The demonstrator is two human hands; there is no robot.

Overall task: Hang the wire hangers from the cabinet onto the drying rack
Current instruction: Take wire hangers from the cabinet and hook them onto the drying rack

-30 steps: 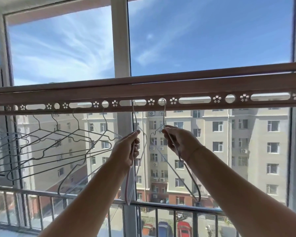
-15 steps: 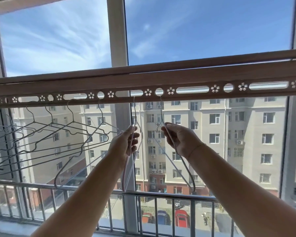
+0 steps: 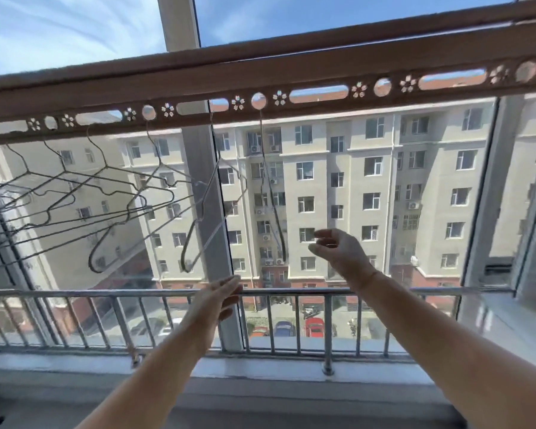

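Holding: nothing, as I read the feed; both hands are free of the wire.
Left hand (image 3: 220, 297): fingers stretched nearly straight, low in the view, in front of the balcony railing (image 3: 75, 293).
Right hand (image 3: 342, 252): fingers loosely curled, thumb apart, palm bare; it sits higher than the left.
Edge-on hanger (image 3: 262, 140): hooked in a round hole of the rack and hanging as a thin line. Its lower end is just left of the right hand, not touching.
Angled hanger (image 3: 205, 212): hooked in the oblong slot one place to the left and swung leftward, with its bottom loop above the left hand and apart from it.
Other hangers (image 3: 106, 193): a fanned, overlapping row farther left along the rack — well away from both hands.
Drying rack (image 3: 291, 69): a brown bar pierced with flowers, holes and slots, running across above both hands.
Beyond: window post (image 3: 198, 168), apartment block (image 3: 353, 181), parked cars (image 3: 314, 326) below.
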